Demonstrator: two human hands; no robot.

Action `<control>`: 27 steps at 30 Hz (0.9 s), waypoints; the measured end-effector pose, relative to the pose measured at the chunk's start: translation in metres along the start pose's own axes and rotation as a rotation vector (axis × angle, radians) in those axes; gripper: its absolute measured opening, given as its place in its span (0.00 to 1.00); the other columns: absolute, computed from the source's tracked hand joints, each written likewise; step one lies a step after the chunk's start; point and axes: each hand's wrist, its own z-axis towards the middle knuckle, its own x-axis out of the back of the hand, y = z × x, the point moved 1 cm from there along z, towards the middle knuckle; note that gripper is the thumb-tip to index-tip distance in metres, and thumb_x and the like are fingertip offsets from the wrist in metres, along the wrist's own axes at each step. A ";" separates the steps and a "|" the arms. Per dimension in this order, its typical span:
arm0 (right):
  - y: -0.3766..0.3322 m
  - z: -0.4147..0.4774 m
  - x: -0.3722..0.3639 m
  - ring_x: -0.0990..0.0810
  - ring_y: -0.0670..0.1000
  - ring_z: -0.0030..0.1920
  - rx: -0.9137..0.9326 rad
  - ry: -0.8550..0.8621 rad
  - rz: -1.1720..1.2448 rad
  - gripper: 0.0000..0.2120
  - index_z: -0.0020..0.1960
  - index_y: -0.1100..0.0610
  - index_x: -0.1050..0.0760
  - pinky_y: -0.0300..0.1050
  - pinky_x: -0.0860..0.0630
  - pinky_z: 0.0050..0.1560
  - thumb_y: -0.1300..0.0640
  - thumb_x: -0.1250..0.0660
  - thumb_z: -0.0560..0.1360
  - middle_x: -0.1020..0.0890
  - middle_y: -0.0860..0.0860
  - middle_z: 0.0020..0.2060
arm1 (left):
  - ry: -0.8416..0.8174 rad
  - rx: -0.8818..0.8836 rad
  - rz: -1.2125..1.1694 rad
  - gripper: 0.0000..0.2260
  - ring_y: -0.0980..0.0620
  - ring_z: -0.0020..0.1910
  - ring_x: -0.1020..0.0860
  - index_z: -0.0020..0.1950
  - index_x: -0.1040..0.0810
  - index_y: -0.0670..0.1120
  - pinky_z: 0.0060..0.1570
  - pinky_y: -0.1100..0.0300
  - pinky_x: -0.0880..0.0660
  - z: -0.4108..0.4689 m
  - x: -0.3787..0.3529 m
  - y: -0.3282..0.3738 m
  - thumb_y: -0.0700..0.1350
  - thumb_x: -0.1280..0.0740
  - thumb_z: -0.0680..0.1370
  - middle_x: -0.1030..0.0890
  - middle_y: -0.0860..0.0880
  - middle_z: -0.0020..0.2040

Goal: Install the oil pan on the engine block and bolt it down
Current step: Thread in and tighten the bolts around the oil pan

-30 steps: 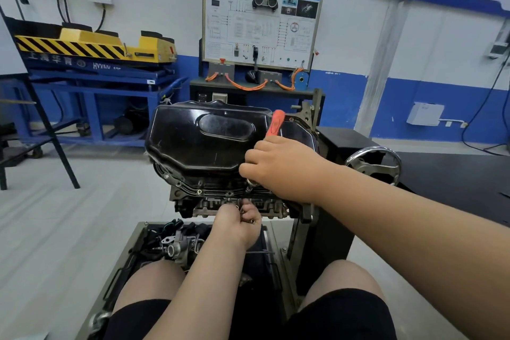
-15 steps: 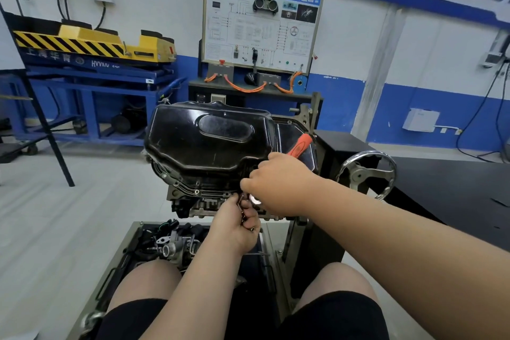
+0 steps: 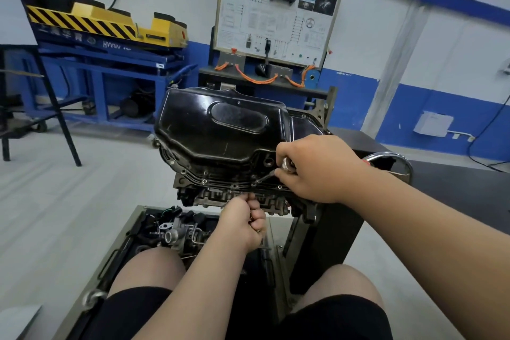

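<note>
Fingers (image 3: pixel 287 148) of the right hand (image 3: pixel 320 168) are curled tight round a ratchet (image 3: pixel 286 165). Only its silver head and a dark extension show, and the extension reaches down-left to a bolt (image 3: pixel 254 181) on the near flange of the black oil pan (image 3: pixel 220 130). The pan sits seated on the upturned engine block (image 3: pixel 234 199), which is clamped in the engine stand (image 3: pixel 317 229). A second ago the tool's orange handle stood up above this fist. Half a second ago it leaned right, and now it is swept behind the hand with only a red sliver at the wrist. That reads as one tightening stroke on this bolt, so bolting down is under way rather than finished. The left hand (image 3: pixel 244 219) has stayed just under the flange's near edge, clenched round something small with a brassy glint, possibly spare bolts, though I cannot make it out. The socket's seat on the bolt head is too small to judge, the flange's far and right edges are hidden, and the parts tray (image 3: pixel 171 232) below is partly covered by the knees.
</note>
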 end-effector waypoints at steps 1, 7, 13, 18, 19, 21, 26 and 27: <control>0.002 0.000 -0.002 0.26 0.47 0.34 -0.020 0.001 0.009 0.10 0.50 0.47 0.27 0.40 0.39 0.28 0.43 0.41 0.76 0.29 0.43 0.29 | -0.020 -0.004 -0.001 0.12 0.58 0.17 0.43 0.36 0.33 0.48 0.15 0.70 0.50 0.000 0.002 0.001 0.45 0.43 0.79 0.37 0.54 0.23; 0.011 -0.002 -0.006 0.26 0.46 0.34 -0.146 0.006 0.128 0.09 0.47 0.45 0.26 0.39 0.37 0.29 0.41 0.40 0.75 0.26 0.42 0.31 | -0.092 -0.041 -0.030 0.10 0.57 0.17 0.43 0.33 0.33 0.47 0.15 0.71 0.50 0.008 0.013 0.007 0.45 0.45 0.75 0.38 0.54 0.23; 0.012 -0.005 -0.006 0.27 0.43 0.33 -0.172 0.027 0.183 0.09 0.46 0.45 0.25 0.38 0.36 0.29 0.42 0.39 0.74 0.25 0.42 0.30 | -0.120 -0.013 -0.097 0.13 0.58 0.17 0.41 0.34 0.31 0.45 0.14 0.71 0.48 0.019 0.018 0.006 0.47 0.44 0.76 0.37 0.53 0.25; 0.009 -0.004 -0.005 0.27 0.42 0.32 -0.177 0.035 0.218 0.09 0.45 0.45 0.26 0.39 0.33 0.30 0.42 0.39 0.74 0.25 0.42 0.29 | -0.039 0.026 -0.092 0.13 0.59 0.17 0.39 0.39 0.30 0.46 0.13 0.69 0.48 0.029 0.023 0.003 0.51 0.39 0.80 0.31 0.54 0.25; 0.009 -0.005 -0.005 0.26 0.43 0.32 -0.176 0.035 0.216 0.09 0.45 0.45 0.26 0.39 0.33 0.30 0.42 0.39 0.74 0.25 0.43 0.30 | -0.012 0.019 -0.076 0.12 0.59 0.17 0.39 0.40 0.28 0.46 0.13 0.69 0.47 0.031 0.025 0.002 0.52 0.37 0.79 0.30 0.54 0.25; 0.008 -0.005 -0.005 0.26 0.44 0.33 -0.179 0.036 0.219 0.09 0.45 0.46 0.25 0.39 0.32 0.32 0.42 0.39 0.74 0.24 0.43 0.30 | 0.033 -0.007 -0.031 0.12 0.59 0.16 0.39 0.41 0.25 0.47 0.13 0.69 0.47 0.034 0.028 -0.001 0.54 0.35 0.78 0.31 0.55 0.24; 0.008 -0.007 -0.005 0.25 0.44 0.35 -0.204 0.012 0.274 0.08 0.45 0.46 0.25 0.43 0.25 0.38 0.43 0.38 0.74 0.25 0.42 0.31 | 0.100 -0.093 0.049 0.09 0.59 0.16 0.40 0.42 0.25 0.47 0.15 0.69 0.48 0.039 0.031 -0.003 0.50 0.37 0.80 0.33 0.54 0.25; 0.007 -0.007 -0.005 0.25 0.45 0.35 -0.208 0.001 0.283 0.08 0.45 0.46 0.25 0.43 0.25 0.38 0.43 0.38 0.74 0.25 0.42 0.31 | 0.118 -0.106 0.048 0.09 0.59 0.16 0.41 0.41 0.27 0.46 0.15 0.70 0.49 0.040 0.033 -0.003 0.47 0.38 0.80 0.34 0.53 0.26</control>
